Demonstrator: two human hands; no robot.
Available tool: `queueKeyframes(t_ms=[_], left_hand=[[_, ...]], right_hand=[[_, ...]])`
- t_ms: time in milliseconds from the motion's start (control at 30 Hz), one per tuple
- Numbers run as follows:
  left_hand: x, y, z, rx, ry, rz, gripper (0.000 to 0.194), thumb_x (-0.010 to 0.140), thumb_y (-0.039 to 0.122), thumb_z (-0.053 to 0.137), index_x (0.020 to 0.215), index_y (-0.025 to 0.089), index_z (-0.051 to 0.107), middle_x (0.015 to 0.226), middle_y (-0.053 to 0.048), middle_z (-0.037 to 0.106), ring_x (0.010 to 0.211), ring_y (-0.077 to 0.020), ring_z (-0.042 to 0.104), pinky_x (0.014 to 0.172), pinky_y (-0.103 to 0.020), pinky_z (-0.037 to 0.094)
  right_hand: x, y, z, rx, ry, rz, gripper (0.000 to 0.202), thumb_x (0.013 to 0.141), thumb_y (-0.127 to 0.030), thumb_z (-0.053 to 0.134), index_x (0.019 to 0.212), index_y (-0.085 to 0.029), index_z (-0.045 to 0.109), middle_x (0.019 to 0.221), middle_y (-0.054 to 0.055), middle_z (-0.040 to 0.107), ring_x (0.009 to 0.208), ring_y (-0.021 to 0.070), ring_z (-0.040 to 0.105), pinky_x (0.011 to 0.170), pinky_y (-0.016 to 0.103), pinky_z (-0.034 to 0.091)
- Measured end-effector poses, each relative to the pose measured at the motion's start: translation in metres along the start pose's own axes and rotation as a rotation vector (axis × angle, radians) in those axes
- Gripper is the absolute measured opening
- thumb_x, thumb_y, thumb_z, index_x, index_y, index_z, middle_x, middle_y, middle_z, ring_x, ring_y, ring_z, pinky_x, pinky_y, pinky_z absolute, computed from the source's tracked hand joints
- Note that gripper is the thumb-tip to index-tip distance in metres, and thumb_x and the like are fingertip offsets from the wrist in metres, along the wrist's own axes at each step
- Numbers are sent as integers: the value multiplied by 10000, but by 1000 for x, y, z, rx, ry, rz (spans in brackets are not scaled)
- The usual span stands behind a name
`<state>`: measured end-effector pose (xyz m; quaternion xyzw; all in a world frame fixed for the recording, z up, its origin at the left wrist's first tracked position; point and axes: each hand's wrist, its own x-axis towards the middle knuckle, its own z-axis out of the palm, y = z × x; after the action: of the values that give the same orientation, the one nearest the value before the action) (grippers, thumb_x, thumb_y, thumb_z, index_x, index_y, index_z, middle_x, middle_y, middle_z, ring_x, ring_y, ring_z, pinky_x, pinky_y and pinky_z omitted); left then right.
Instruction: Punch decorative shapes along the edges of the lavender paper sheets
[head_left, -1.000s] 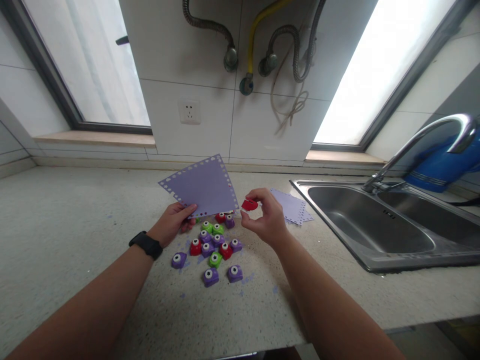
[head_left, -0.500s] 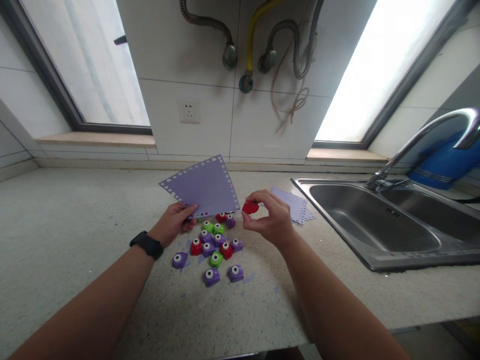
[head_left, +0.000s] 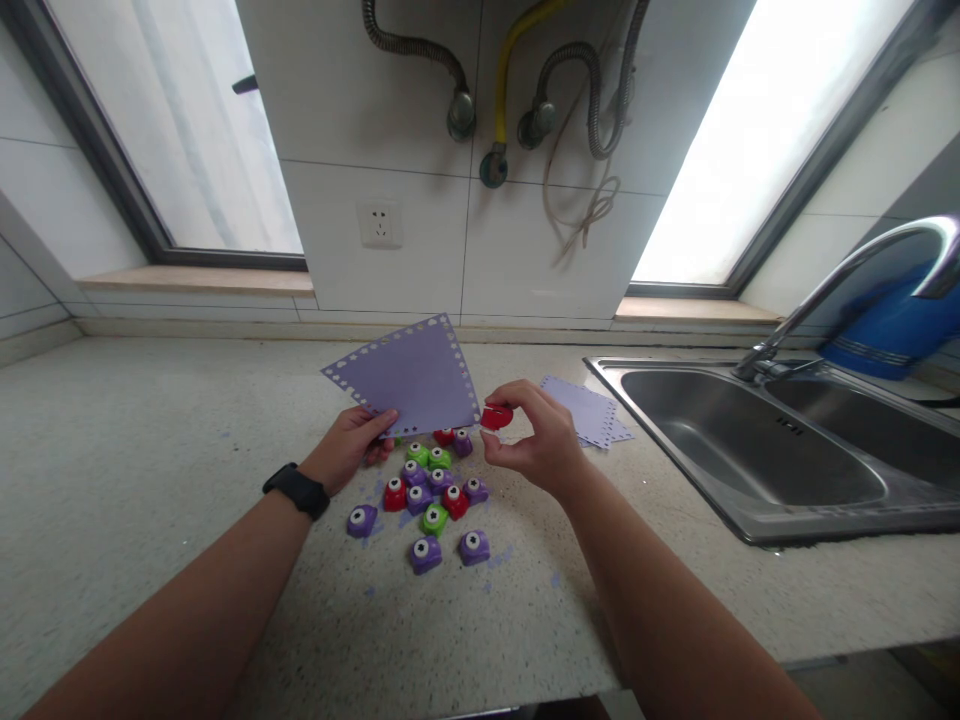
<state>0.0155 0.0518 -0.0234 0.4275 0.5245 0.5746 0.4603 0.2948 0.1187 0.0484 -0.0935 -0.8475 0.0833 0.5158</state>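
A sheet of purple paper (head_left: 409, 378) with small shapes punched along its edges is pinched at its lower left by my left hand (head_left: 352, 445). My right hand (head_left: 534, 438) holds a red craft punch (head_left: 496, 417) between thumb and fingers, right beside the sheet's lower right corner. Whether the punch touches the paper is too small to tell. Below the sheet lie several purple, green and red punches, among them a green punch (head_left: 434, 519), a red punch (head_left: 394, 494) and a purple punch (head_left: 425, 554).
More punched purple sheets (head_left: 589, 408) lie on the speckled counter (head_left: 150, 440) behind my right hand. A steel double sink (head_left: 739, 440) with a faucet (head_left: 840, 270) is at the right. Purple paper scraps lie around the punches. Pipes and a socket (head_left: 380, 225) are on the wall.
The red punch in my right hand has shifted slightly left, closer to the sheet's corner, and is tilted less. My left hand keeps its hold on the sheet.
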Motion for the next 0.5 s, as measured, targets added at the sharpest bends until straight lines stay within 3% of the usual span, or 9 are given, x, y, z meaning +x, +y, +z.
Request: queueKeyframes(t_ms=[333,500], left_hand=[[0,-1,-1,4,-4,1,379,798,476,793,667,153,644,563,-14,638,433,-87,526,416,-191,384],[0,0,0,0,-3,-2,380,793,477,796,665,156,639,560,-9,632,436,-88,527,415,-191,377]], right_hand=[[-1,-2,2,97,-76,58,420,781,-123,673,1176,-248,607,1111,74,687,1009,219,673,860,396,588],[-7,-1,9,156,-92,183,402,779,-176,735,1157,-243,617,1051,52,726,933,201,705,858,378,590]])
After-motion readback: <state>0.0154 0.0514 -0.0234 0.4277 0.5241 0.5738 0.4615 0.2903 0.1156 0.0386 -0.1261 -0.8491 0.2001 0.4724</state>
